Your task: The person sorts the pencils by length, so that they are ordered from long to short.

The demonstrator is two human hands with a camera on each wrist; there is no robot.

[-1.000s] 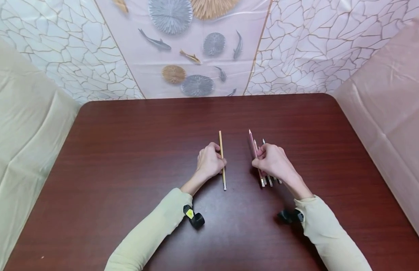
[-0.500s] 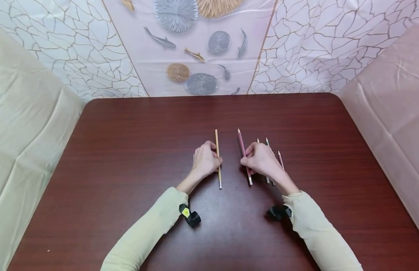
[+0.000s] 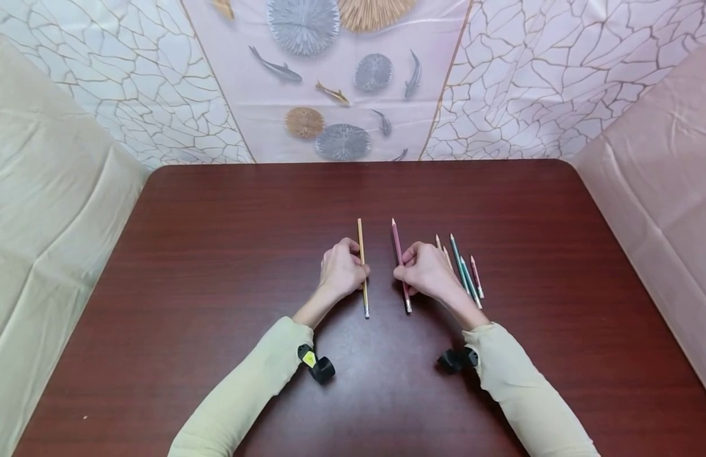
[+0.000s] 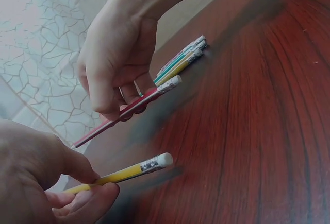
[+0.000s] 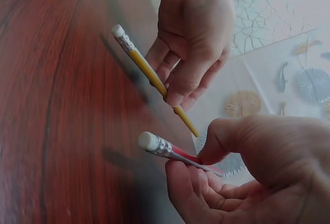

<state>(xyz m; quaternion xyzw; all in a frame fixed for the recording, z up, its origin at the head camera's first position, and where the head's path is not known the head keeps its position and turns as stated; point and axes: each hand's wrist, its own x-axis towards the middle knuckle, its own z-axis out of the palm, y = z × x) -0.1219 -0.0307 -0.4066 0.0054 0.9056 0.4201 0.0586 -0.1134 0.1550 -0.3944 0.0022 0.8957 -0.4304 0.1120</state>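
Note:
Between thumb and fingers my left hand [image 3: 339,270] pinches a yellow pencil [image 3: 360,235], its white eraser end toward me. My right hand [image 3: 427,270] likewise pinches a red pencil [image 3: 396,238], sharpened tip pointing away. The two pencils stand apart, roughly side by side, over the middle of the table. Both wrist views show the eraser ends clear of the fingers: the yellow pencil [image 4: 129,172] in the left one, the red pencil [image 5: 178,153] in the right one. Just right of my right hand lie several loose pencils, among them a teal pencil [image 3: 456,251], partly hidden by that hand.
A dark reddish-brown wooden table [image 3: 227,228] lies under everything. Patterned cloth [image 3: 341,76] hangs behind its far edge, and pale fabric [image 3: 650,165] flanks the sides. On each wrist sits a small black camera [image 3: 321,368].
My right hand has moved left with the red pencil, away from the loose pencils, which show more now. My left hand keeps its hold on the yellow pencil, slightly further left in view.

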